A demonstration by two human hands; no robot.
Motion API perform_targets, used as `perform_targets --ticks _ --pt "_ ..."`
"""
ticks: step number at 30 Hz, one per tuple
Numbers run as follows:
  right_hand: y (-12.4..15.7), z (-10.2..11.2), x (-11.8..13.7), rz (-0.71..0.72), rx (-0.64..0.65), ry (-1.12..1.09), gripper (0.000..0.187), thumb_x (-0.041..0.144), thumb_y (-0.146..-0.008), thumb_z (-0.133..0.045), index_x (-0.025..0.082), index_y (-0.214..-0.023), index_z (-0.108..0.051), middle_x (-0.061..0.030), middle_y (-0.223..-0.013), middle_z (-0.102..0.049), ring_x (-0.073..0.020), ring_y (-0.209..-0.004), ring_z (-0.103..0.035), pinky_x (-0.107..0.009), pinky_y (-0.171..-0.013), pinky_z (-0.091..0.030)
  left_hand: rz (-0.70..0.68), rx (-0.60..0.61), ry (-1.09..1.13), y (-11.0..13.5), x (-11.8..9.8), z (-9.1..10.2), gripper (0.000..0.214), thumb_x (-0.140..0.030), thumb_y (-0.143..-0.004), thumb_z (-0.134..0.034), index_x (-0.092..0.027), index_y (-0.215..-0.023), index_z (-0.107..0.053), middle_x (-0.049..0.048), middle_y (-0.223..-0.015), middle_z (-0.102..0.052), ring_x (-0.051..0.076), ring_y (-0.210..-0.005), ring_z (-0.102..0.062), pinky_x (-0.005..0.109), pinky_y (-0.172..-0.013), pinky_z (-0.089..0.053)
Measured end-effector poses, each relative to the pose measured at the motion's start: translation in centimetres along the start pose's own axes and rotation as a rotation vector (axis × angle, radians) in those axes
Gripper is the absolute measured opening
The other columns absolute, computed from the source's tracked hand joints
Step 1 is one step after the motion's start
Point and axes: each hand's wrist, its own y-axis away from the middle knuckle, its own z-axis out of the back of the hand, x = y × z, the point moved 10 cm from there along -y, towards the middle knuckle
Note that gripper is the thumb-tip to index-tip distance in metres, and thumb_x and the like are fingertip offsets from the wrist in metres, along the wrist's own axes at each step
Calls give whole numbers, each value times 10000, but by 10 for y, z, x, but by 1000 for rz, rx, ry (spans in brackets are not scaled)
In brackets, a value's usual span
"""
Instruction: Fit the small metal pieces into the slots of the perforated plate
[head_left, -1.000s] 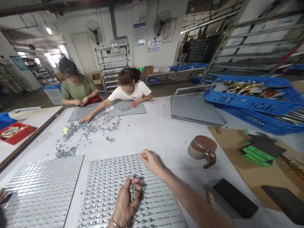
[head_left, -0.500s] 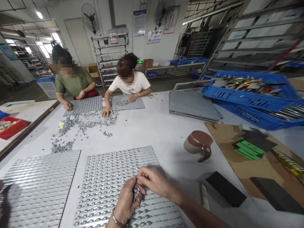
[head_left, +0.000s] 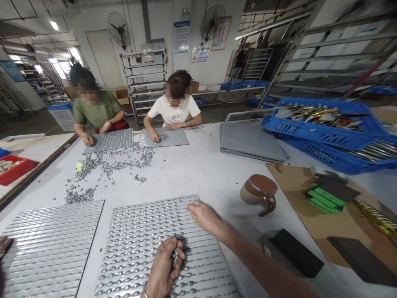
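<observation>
One head cam, worn by the person: sits above & just behind the fingers, v. close, facing fwd + down. Wide lens, so the counter runs well beyond the fingers to co-workers at the far end.

Glossy metal pieces – dimpled shiny tray, matt grey table

4 metal trays are laid out, 2 near and 2 far, plus 1 stack of trays. 2 co-workers sit at the far trays. There are 2 wall fans, 2 blue crates, 2 black blocks, 1 brown mug and 1 red bin.
</observation>
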Motion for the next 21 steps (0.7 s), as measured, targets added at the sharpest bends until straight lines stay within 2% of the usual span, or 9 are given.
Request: perform_targets --ticks 3,5,7,11,16,21 --pt "-5 3 -10 -50 -50 -121 256 164 -1003 -505 208 -921 -744 -47 -869 -778 -195 -826 -734 -250 -733 -537 6 -11 4 1 1 2 559 -594 -645 -942 -133 -856 -704 21 -662 -666 26 -429 -378 152 -384 -109" --pt "-9 -2 -16 -88 -63 -194 255 203 -998 -513 203 -898 -748 -21 -749 -759 -179 -693 -724 -230 -617 -523 8 -9 3 1 2 2 513 -562 -677 -929 -139 -854 -701 15 -656 -658 27 -426 -370 150 -385 -113" --pt "-16 -11 -18 -109 -62 -244 249 211 -974 -532 204 -869 -758 -9 -718 -758 -172 -649 -723 -220 -571 -518 11 -12 7 1 4 3 493 -546 -690 -925 -142 -861 -700 15 -658 -658 30 -430 -375 148 -387 -119" --pt "-32 -21 -16 -123 -49 -254 248 155 -925 -550 203 -838 -778 -10 -745 -783 -172 -675 -737 -225 -618 -532 18 -17 26 3 5 5 524 -558 -656 -944 -139 -859 -703 20 -662 -663 31 -433 -384 148 -385 -120" --pt "-43 -16 -14 -133 -95 -159 211 206 -963 -612 193 -863 -798 -60 -876 -819 -203 -838 -735 -261 -783 -496 30 -64 25 6 2 12 497 -512 -647 -956 -130 -851 -713 17 -648 -659 30 -437 -391 131 -389 -143" --pt "-43 -20 -11 -188 -95 -69 266 255 -1018 -602 204 -852 -803 -60 -871 -821 -203 -845 -733 -261 -748 -444 73 -85 51 2 6 12 425 -447 -689 -935 -128 -854 -707 19 -643 -657 35 -442 -418 121 -401 -164"
